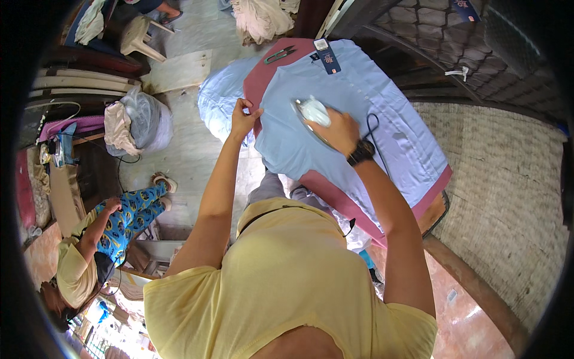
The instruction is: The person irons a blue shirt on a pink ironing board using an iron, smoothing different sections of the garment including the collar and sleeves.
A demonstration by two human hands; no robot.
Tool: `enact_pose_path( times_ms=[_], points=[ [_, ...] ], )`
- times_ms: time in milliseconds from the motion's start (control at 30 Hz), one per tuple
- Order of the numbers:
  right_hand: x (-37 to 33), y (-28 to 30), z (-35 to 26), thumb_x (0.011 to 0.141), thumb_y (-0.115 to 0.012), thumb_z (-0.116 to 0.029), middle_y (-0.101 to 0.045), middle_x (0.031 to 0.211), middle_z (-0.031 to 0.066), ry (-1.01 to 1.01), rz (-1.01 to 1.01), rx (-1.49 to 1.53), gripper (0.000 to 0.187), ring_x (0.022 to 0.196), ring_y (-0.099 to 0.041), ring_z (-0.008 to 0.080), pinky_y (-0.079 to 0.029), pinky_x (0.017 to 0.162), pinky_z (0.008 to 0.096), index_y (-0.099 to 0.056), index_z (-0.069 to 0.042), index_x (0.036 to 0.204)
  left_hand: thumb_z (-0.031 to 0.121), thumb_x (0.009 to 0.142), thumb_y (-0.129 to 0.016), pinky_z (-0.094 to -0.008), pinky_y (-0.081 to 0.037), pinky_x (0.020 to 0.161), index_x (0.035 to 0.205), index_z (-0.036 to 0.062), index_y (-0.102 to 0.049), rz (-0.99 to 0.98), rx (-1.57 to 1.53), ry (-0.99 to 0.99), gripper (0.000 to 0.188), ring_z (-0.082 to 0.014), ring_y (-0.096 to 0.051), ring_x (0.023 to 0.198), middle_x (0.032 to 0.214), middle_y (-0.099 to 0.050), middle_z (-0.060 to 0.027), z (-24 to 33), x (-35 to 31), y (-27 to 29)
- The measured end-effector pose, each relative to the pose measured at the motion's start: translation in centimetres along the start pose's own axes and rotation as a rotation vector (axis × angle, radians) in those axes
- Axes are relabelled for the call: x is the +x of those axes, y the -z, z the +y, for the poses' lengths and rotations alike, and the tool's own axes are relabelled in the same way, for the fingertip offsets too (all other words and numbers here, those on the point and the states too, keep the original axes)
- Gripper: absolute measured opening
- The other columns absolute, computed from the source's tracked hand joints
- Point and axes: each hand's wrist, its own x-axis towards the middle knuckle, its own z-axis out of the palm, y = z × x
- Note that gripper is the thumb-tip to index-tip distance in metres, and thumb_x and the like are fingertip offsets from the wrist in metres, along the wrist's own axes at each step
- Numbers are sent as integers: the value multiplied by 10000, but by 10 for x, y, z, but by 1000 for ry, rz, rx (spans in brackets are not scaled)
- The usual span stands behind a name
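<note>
My right hand is wrapped round the handle of a clothes iron with a whitish body. The iron rests on a light blue garment spread over a maroon-covered ironing board. A dark cord runs from near my right wrist across the cloth. At the garment's left edge, my left hand is closed with curled fingers, its thumb against the edge of the cloth. On the far end of the board lie small thread snips and a dark blue hang tag.
More pale blue cloth hangs at the board's left. A dark metal lattice gate stands beyond the right side. On the left are a plastic bag of cloth, a plastic stool and a seated person in patterned blue trousers.
</note>
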Motion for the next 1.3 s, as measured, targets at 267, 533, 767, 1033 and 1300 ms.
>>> enact_pose_path(
  times_ms=[267,533,767,1033,1300],
  points=[
    [-19,-7,21,802,-727,-569,-710,889,229,-102,22,-103,578,824,-689,413,-555,708,490,-697,-25,993,133,787,-814,-282,-477,653,1001,54,-494,-8,58,-50,393,-120,-529,694,1016,-582,-80,-8,2,4],
    [38,-23,-16,822,-670,-620,-708,889,231,-110,69,48,603,830,-669,447,-533,740,519,-718,-52,1019,-76,735,-614,-427,-460,858,1114,1,-529,348,629,-582,396,-388,-484,1105,1192,-473,-237,92,-13,-55],
    [-40,-13,30,811,-722,-566,-701,846,235,-338,211,77,571,805,-677,440,-539,688,511,-697,-19,975,-50,807,-616,-421,-464,811,1027,52,-641,71,475,-801,244,-316,-575,927,1018,-590,-124,96,39,-110],
    [-51,-12,40,835,-710,-533,-690,794,243,-298,215,157,530,761,-672,443,-530,674,524,-684,-13,935,157,817,-728,-455,-454,827,942,104,-654,-205,668,-676,154,-311,-594,983,976,-627,-74,89,82,-145],
    [-20,-12,28,863,-681,-498,-694,853,249,-328,245,188,505,813,-668,448,-523,717,528,-669,-16,1012,118,827,-699,-448,-456,799,877,95,-666,-157,599,-731,64,-307,-587,941,949,-651,-82,101,87,-143]
  ],
)
